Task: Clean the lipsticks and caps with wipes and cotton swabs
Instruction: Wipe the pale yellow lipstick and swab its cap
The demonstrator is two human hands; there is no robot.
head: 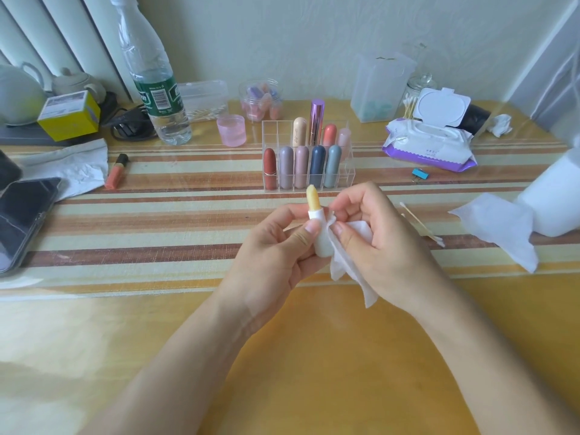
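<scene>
My left hand grips an uncapped white lipstick tube upright, its pale yellow stick extended. My right hand pinches a white wipe against the right side of the tube. Behind them a clear acrylic organizer holds several capped lipsticks. An open purple pack of wet wipes lies at the back right. Cotton swabs lie on the table just right of my right hand.
A water bottle, a pink jar, an orange lip gloss and a phone are to the left. A spare wipe, a white roll, a blue binder clip and a swab jar are to the right.
</scene>
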